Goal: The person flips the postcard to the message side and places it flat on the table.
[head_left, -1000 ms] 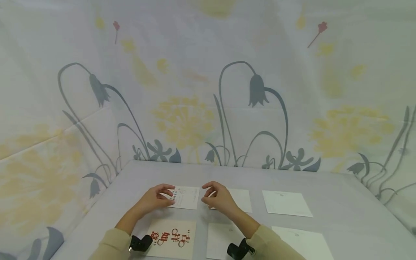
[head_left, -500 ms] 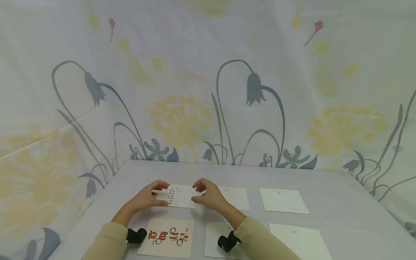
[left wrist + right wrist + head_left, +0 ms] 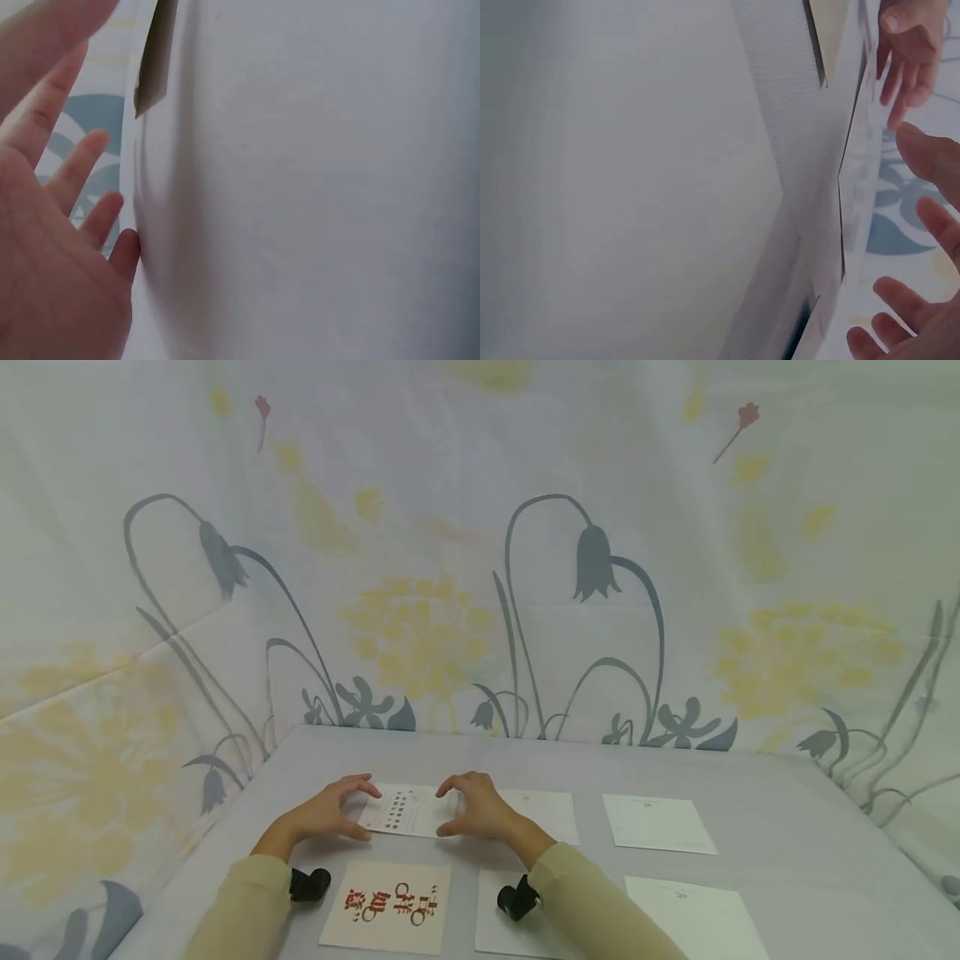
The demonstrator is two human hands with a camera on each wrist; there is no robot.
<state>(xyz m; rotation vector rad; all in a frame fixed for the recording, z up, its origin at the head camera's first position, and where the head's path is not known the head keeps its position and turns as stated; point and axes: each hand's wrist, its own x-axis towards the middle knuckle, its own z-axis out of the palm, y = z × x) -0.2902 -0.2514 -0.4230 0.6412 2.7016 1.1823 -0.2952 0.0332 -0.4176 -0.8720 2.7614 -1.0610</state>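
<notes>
A white printed card (image 3: pixel 412 817), with rows of dark characters and a faint drawing, lies flat in the far row in the head view. My left hand (image 3: pixel 327 811) is at its left end, fingers and thumb spread apart. At the card's right end is my right hand (image 3: pixel 480 810), its thumb and fingers likewise parted. Nothing is pinched in either hand; whether fingertips touch the card edges I cannot tell. The left wrist view shows the left palm (image 3: pixel 60 270) with fingers extended beside the tabletop. Loosely spread right fingers (image 3: pixel 904 300) appear in the right wrist view.
A cream card with red characters (image 3: pixel 386 906) lies nearer on the grey table (image 3: pixel 810 860). Several blank-looking white cards lie rightward, including a far one (image 3: pixel 660 823) and a near one (image 3: pixel 693 918). A flower-patterned cloth (image 3: pixel 465 543) stands behind the table.
My right hand has moved left, from the neighbouring card to the printed card's right end. My left hand has shifted slightly left, uncovering more of the printed card.
</notes>
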